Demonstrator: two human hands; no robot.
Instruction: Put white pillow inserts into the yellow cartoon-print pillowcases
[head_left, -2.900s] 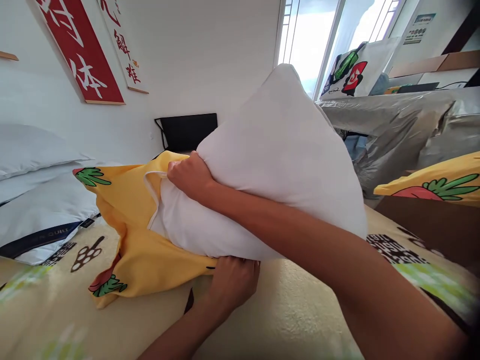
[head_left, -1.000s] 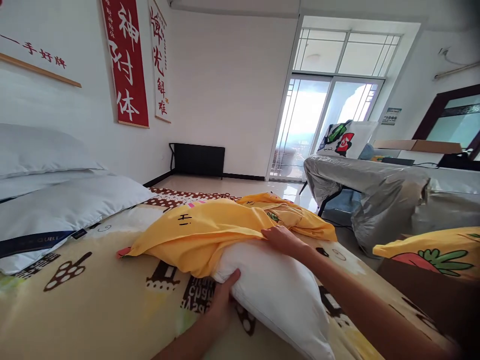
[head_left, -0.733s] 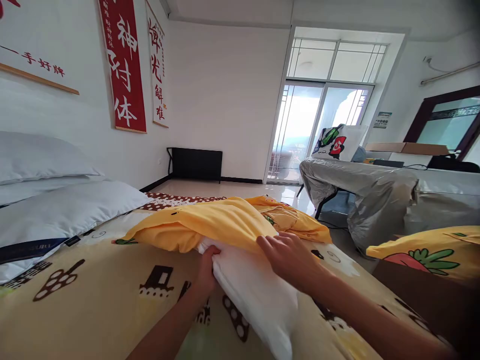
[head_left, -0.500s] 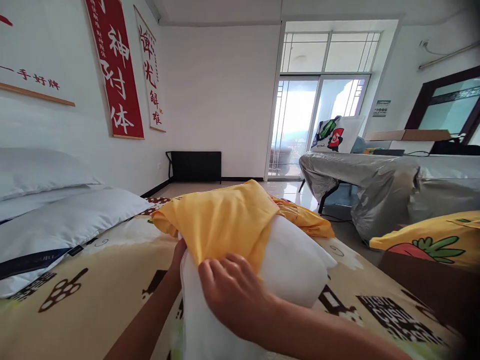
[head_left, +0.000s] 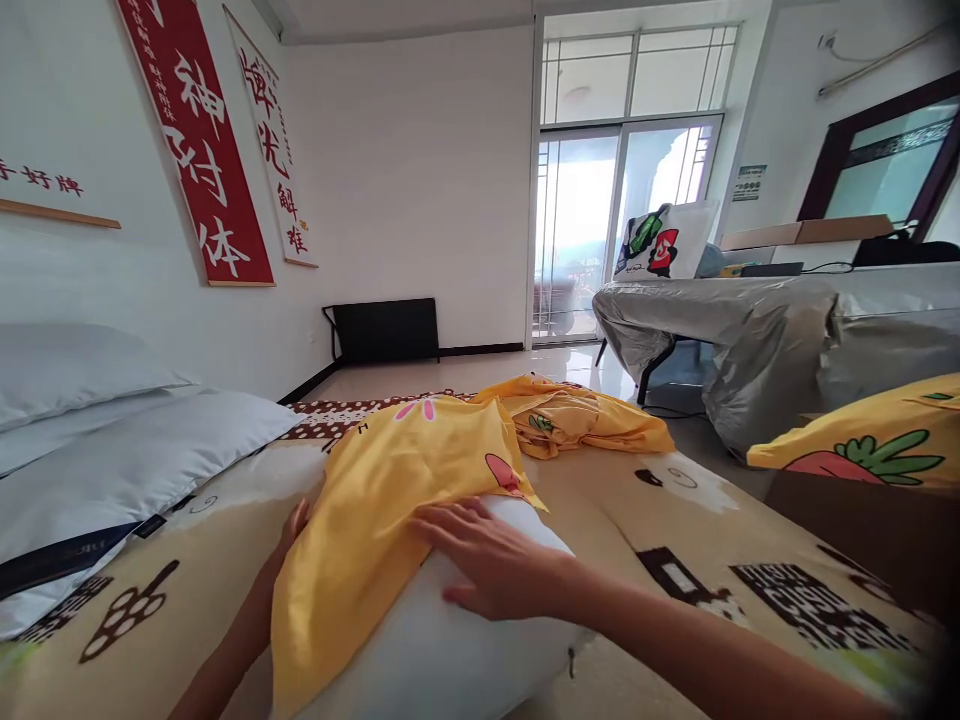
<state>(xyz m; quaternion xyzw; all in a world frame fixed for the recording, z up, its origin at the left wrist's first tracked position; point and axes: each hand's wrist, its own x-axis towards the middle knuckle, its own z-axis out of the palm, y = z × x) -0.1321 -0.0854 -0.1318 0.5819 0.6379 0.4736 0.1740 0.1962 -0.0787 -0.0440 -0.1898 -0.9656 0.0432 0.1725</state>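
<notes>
A white pillow (head_left: 450, 650) lies on the bed (head_left: 150, 620) in front of me, half covered by a yellow pillowcase (head_left: 382, 490) with carrot and rabbit prints. My right hand (head_left: 480, 560) rests flat on the pillow at the pillowcase's edge, fingers stretched out. My left hand (head_left: 294, 522) is at the pillow's left side, mostly hidden under the yellow fabric; only a few fingers show.
A second yellow pillowcase (head_left: 585, 420) lies crumpled farther up the bed. White pillows (head_left: 112, 440) are stacked at the left by the wall. Another yellow carrot-print pillow (head_left: 870, 440) sits at the right. A table under grey plastic (head_left: 765, 330) stands beyond the bed.
The pillow was lifted upright, then laid back down flat on the bed with the pillowcase draped over it. My right hand moved from gripping the fabric to resting flat on the pillow.
</notes>
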